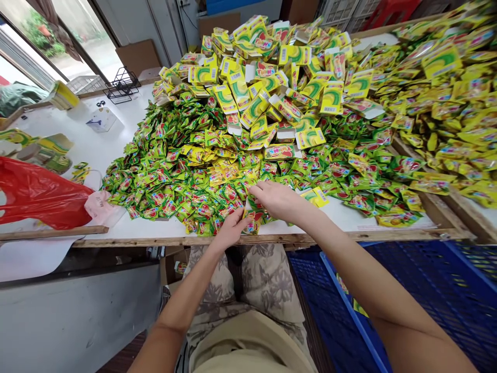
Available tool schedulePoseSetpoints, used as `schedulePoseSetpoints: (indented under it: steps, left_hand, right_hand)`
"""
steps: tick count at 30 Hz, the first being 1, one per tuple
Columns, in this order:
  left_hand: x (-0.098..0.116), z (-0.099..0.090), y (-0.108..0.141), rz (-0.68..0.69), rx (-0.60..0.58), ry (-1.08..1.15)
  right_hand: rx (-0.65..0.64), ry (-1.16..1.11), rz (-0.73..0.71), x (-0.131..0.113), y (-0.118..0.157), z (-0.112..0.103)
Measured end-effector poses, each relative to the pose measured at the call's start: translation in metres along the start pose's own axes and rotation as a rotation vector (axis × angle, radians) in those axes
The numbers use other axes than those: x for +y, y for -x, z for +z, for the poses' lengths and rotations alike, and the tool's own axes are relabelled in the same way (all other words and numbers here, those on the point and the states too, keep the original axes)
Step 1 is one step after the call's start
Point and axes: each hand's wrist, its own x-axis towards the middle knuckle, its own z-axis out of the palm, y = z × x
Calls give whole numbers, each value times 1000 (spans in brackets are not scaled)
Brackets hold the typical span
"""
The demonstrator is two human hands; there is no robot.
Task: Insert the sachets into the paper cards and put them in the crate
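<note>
My left hand (232,228) grips a small printed candy box (254,221) near the table's front edge, thumb on its front. At the top of that box is my right hand (275,200), its fingers bent and pressed together; what they hold, if anything, is hidden. Around both hands spreads a heap of small green candy packets (155,181), with some yellow packets (223,173) among them. Just right of my right hand lies a yellow box (315,197). Behind, many open yellow boxes (306,137) are piled on the packets.
A wooden rim (140,242) edges the white table. Larger yellow packets (462,140) fill the right side beyond a wooden divider (452,210). A red plastic bag (34,191) and a black wire rack (122,85) are at left. Below right stands a blue crate (349,321).
</note>
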Motion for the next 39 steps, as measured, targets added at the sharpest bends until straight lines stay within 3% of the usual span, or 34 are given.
schedulePoseSetpoints:
  steps: [7,10,15,19,24,33,36,39]
  left_hand:
    - [-8,-3,-1,-71,22,-62]
    - [-14,-4,-2,-106,44,-76]
    - [-18,-5,-3,-88,35,-5]
    - [-18,-3,-4,-81,30,40]
    - [-16,-2,-3,-63,-3,82]
    - [-12,-2,-2,-54,-23,111]
    - [-5,3,-2,-17,45,139]
    - [4,9,-1,79,195,182]
  right_hand:
    - [82,-126,-265,6,-14,5]
    - [119,-258,-296,7,-18,12]
    - [215,-543,-178,10,-12,25]
    - [137,-571,-100,10,1,26]
    - [69,-598,-102,14,7,23]
    - [263,-844,101,14,7,31]
    - [240,-1033,211,12,10,34]
    - [232,-1148,277,12,12,39]
